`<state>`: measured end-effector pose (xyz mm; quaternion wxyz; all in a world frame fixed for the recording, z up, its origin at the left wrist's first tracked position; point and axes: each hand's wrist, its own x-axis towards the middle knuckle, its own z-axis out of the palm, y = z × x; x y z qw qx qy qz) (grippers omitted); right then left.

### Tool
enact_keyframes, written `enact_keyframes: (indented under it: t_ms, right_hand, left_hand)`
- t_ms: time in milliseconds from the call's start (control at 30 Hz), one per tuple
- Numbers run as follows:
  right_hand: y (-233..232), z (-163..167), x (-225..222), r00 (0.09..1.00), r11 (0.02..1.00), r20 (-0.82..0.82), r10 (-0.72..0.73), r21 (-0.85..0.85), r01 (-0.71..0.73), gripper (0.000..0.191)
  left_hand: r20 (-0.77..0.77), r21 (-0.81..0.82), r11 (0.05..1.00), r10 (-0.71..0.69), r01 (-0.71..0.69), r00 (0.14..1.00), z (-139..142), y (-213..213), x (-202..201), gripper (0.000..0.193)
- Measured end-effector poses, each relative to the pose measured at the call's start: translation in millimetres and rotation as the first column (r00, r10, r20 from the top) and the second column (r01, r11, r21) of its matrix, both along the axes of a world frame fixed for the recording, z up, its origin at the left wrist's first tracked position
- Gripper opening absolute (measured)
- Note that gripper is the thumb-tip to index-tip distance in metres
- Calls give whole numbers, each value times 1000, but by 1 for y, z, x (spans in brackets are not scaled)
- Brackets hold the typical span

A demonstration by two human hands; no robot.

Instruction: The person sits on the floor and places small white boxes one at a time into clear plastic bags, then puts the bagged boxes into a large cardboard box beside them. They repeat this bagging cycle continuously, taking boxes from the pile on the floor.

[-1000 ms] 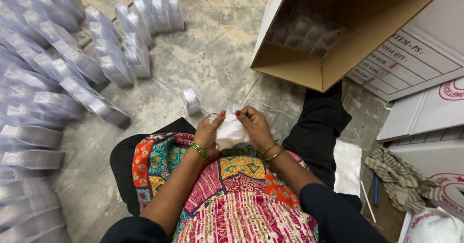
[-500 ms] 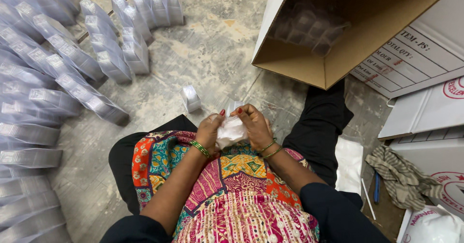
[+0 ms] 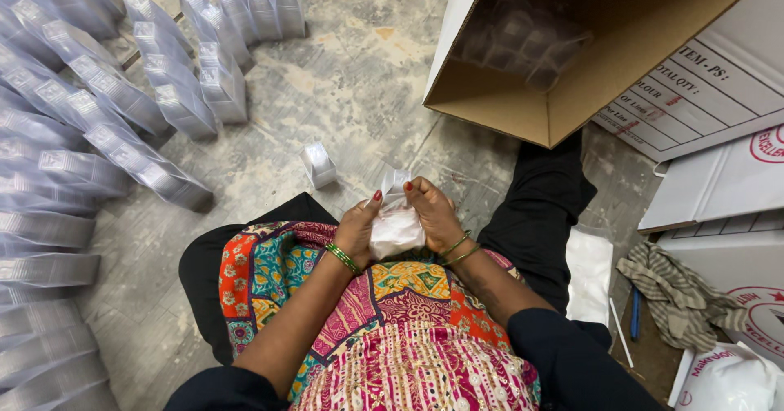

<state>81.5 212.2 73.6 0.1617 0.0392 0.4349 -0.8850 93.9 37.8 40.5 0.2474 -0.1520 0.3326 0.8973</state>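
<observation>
I sit on the floor and hold a small clear plastic packet with white contents [image 3: 396, 227] between both hands, just above my lap. My left hand [image 3: 356, 230] grips its left side, thumb up, a green bangle on the wrist. My right hand [image 3: 433, 213] clasps the right side and top, with thin bangles on that wrist. A single small clear packet [image 3: 318, 164] lies on the floor just ahead of my left hand.
Long rows of clear packed items [image 3: 122, 92] lie across the floor at left and far left. An open cardboard box [image 3: 523, 109] holding clear packets stands ahead at right. White cartons [image 3: 719, 190], a striped cloth [image 3: 678, 297] and a white bag [image 3: 727, 382] sit at right.
Both hands stay on the packet; the fingers have shifted slightly along its top. The view has drifted a little.
</observation>
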Motion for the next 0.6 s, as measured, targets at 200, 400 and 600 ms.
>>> enact_keyframes:
  t_ms: [200, 400, 600]
  right_hand:
    - [13, -26, 1, 992, 992, 15, 122, -24, -122, 18]
    - [58, -52, -4, 844, 779, -25, 535, 400, -482, 37]
    - [89, -25, -7, 864, 865, -68, 499, 98, -492, 35]
  left_hand:
    - [18, -172, 984, -42, 44, 999, -30, 1, -2, 22]
    - [-10, -97, 980, -175, 173, 984, -32, -6, 3, 29]
    - [79, 3, 921, -389, 390, 918, 14, -23, -11, 21]
